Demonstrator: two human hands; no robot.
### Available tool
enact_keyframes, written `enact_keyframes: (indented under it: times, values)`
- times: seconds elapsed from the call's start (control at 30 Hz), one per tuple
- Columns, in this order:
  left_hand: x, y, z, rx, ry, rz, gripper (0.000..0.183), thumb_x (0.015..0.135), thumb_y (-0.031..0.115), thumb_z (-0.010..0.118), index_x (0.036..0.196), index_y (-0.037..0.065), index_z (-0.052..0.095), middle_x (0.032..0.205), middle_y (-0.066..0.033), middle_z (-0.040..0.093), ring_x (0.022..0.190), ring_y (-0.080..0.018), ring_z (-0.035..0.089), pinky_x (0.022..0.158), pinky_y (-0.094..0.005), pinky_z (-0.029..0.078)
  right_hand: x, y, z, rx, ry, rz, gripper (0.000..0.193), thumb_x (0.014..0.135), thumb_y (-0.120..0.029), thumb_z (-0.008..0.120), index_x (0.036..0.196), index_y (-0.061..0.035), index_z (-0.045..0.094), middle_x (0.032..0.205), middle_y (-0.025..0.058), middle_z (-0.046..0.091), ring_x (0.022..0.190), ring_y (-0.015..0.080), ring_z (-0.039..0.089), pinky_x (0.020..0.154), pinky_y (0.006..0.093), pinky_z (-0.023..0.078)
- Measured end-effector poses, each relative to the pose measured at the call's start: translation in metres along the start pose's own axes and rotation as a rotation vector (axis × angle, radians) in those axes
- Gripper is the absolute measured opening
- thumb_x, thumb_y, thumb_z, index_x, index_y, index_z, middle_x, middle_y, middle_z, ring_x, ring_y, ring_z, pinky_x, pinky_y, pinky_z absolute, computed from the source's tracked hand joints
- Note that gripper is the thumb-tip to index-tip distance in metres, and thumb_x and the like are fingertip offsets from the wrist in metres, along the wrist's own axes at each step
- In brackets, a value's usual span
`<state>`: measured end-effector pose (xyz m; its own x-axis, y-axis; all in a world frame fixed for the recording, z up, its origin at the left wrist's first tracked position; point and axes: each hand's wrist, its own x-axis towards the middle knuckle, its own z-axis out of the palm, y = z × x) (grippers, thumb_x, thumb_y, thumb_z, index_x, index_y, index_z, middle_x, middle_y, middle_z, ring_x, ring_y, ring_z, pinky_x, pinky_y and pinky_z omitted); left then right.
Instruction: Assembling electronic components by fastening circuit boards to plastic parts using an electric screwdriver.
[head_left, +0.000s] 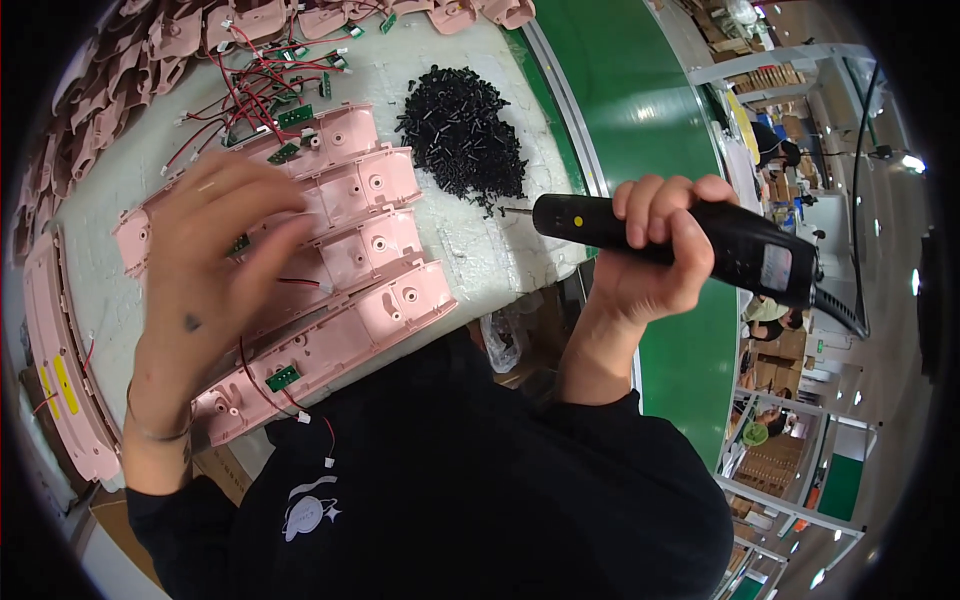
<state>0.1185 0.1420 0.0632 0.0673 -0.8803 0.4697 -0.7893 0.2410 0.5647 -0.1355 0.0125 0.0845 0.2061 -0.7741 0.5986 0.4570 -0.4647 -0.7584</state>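
Observation:
My right hand [660, 240] is wrapped round a black electric screwdriver [590, 222], held almost level. Its thin bit points left, with the tip at the lower edge of a pile of small black screws [460, 130]. Over the pink plastic housings [350, 265], my left hand [215, 250] hovers with thumb and fingers apart, slightly blurred, holding nothing that I can see. Several housings lie side by side in a row, partly hidden by that hand. A small green circuit board [283, 378] with thin wires sits in the nearest housing.
A tangle of red-wired circuit boards [265, 95] lies beyond the housings, with more pink parts [110, 90] heaped along the far left. One long pink piece [68, 360] stands at the left edge. A green work surface [685, 350] runs along the right; the screwdriver's cord [845, 315] hangs there.

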Motion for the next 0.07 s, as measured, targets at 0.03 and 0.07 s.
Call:
enact_keyframes:
  times: [0.03,0.07]
  values:
    - [0.0131,0.0063,0.0086,-0.080,-0.037,0.069,0.017,0.069,0.006,0.073,0.083,0.001,0.065,0.081,-0.0101,0.064,0.080,-0.0274,0.057,0.073,-0.0358,0.046,0.0013,-0.0016,-0.0011,0.003,-0.006,-0.004,0.029,0.079,-0.011,0.050,0.107,-0.0076,0.052,0.062,-0.0007,0.037,0.052,0.0103,0.037,0.057,0.0283,0.036]
    - [0.0149,0.0077,0.0081,-0.074,-0.030,0.072,0.017,0.069,0.006,0.073,0.083,0.001,0.065,0.081,-0.0101,0.064,0.080,-0.0274,0.057,0.073,-0.0358,0.046,0.0030,-0.0034,-0.0030,0.078,-0.003,-0.033,0.029,0.078,-0.011,0.051,0.107,-0.0070,0.049,0.061,0.0007,0.038,0.049,0.0111,0.037,0.054,0.0283,0.037]
